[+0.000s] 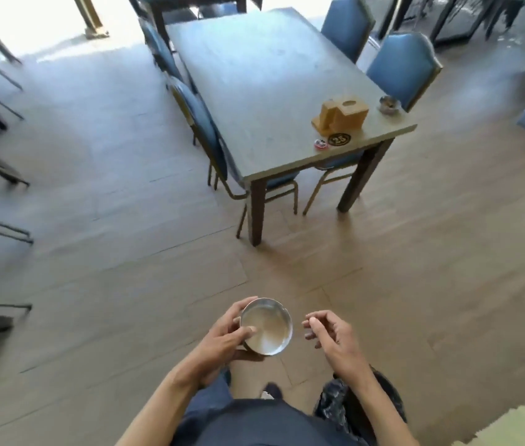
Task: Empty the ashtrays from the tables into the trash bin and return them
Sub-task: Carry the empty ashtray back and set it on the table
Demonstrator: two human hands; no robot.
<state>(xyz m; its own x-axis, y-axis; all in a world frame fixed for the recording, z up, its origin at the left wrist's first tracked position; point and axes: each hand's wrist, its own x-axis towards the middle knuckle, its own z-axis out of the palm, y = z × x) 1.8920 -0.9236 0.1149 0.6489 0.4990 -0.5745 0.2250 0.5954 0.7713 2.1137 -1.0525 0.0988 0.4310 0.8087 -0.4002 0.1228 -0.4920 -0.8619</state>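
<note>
While the person stands on a pale wood-look floor, the left hand at lower centre of the frame holds a round metal ashtray, thumb on its near rim and fingers curled round the far side and underneath. Its shiny bowl faces up and looks clean. Just right of it, not touching, the right hand hovers with nothing in it, fingers loosely curled and thumb near the fingertips. Below that wrist, at the lower right, a black plastic bag lines what seems to be a bin. Toward the upper centre and right stands a grey table with blue padded chairs tucked around it. Near its close right corner sit a tan wooden holder, a black round coaster marked 25, a small red disc, and a second ashtray, which is blurred, so its contents cannot be made out
</note>
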